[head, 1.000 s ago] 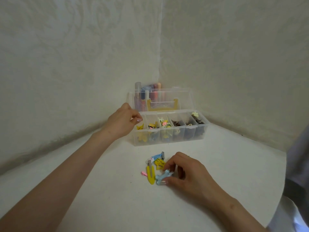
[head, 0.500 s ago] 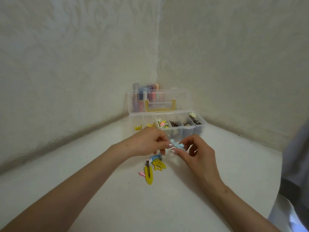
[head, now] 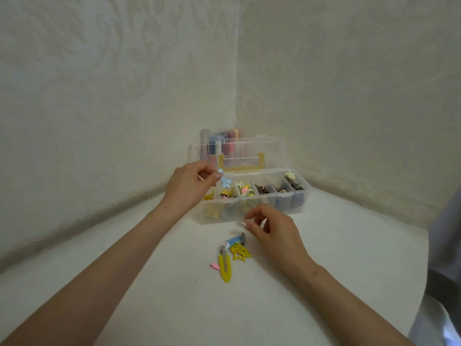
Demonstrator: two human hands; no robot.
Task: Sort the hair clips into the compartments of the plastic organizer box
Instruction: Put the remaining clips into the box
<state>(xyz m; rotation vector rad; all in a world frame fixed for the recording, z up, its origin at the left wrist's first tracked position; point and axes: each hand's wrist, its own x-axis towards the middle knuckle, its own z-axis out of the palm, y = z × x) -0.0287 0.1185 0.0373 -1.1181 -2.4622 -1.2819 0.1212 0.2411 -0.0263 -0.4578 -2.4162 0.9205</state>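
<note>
1. A mis-sort is judged the main risk. The light-blue clip [head: 225,182] is pinched only at its upper end by the left hand [head: 189,186], so it could swing or slip into the wrong compartment of the organizer box [head: 249,217], whose dividers are set close together.
2. The clip hangs at 5 o'clock from the pinching fingertips [head: 216,175], apparently over the left-end compartments.
3. The right hand [head: 274,233] is held with its fingers loosely curled and nothing in them. The unsorted clips [head: 225,269] lie on the table at 7 o'clock from it.
</note>
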